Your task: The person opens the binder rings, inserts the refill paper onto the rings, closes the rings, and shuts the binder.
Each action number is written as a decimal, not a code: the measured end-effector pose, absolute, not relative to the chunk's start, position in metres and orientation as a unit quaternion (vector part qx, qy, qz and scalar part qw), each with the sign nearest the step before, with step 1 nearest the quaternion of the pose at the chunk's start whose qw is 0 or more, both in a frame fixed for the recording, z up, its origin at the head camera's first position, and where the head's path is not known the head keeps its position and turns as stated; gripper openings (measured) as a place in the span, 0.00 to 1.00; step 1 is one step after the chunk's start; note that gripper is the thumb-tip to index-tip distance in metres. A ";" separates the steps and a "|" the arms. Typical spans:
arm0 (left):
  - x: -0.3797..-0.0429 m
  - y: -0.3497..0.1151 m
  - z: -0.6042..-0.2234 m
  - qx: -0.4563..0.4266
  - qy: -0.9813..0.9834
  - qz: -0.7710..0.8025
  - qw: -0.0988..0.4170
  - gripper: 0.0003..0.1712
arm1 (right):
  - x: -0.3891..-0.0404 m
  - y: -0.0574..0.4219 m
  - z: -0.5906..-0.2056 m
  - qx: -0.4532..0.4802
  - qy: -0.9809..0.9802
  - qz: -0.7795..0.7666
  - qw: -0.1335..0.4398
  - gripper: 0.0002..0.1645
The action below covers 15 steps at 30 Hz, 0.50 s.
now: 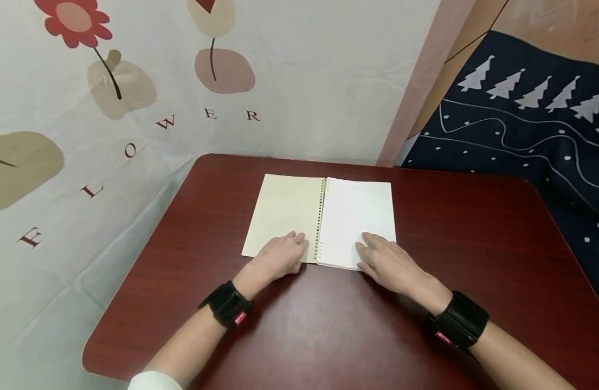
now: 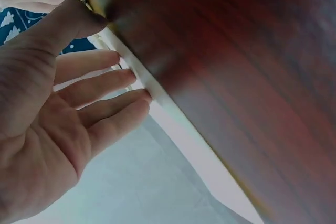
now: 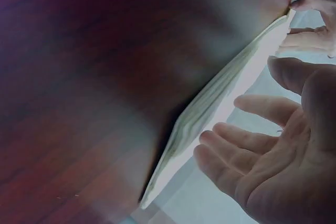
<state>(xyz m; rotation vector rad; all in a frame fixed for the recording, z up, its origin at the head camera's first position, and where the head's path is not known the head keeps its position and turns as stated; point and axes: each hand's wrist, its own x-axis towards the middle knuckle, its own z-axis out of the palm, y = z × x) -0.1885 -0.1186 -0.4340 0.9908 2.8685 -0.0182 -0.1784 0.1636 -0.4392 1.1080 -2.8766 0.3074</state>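
A spiral notebook (image 1: 355,211) lies spread on the table, with a cream inside cover (image 1: 289,203) on the left and a blank white page on the right. Gold wire coils (image 1: 321,216) run down its middle. My left hand (image 1: 278,254) rests on the lower part of the cover near the coils, its fingers loosely extended; in the left wrist view the fingertips (image 2: 144,95) touch the cover. On the lower right of the white page is my right hand (image 1: 389,262), fingers spread and relaxed. The right wrist view shows the notebook's page stack (image 3: 210,106) edge-on below that hand.
The notebook sits toward the far side of a dark red wooden table (image 1: 328,336) with rounded corners. Behind it hangs a white cloth (image 1: 319,97) with flower prints and letters. A navy cloth (image 1: 514,124) with white trees hangs at the right. Both wrists wear black bands (image 1: 460,319).
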 end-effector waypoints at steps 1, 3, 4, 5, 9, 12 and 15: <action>-0.188 -0.118 -0.434 0.328 0.944 -0.013 0.046 0.17 | -0.178 0.164 -0.440 0.358 -0.928 0.098 0.020 0.27; -0.188 -0.118 -0.434 0.330 0.943 -0.027 0.028 0.18 | -0.178 0.165 -0.441 0.357 -0.929 0.095 0.019 0.27; -0.188 -0.118 -0.434 0.329 0.944 -0.030 0.019 0.19 | -0.178 0.165 -0.441 0.356 -0.930 0.094 0.018 0.27; -0.188 -0.118 -0.435 0.327 0.944 -0.031 0.013 0.22 | -0.177 0.166 -0.442 0.356 -0.930 0.093 0.019 0.27; -0.188 -0.122 -0.436 0.291 0.956 -0.021 0.019 0.34 | -0.176 0.167 -0.442 0.353 -0.931 0.088 0.023 0.27; -0.189 -0.128 -0.438 0.234 0.971 -0.016 0.038 0.39 | -0.176 0.168 -0.443 0.353 -0.931 0.087 0.019 0.27; -0.190 -0.136 -0.441 0.177 0.983 -0.015 0.041 0.41 | -0.176 0.168 -0.443 0.355 -0.931 0.083 0.011 0.28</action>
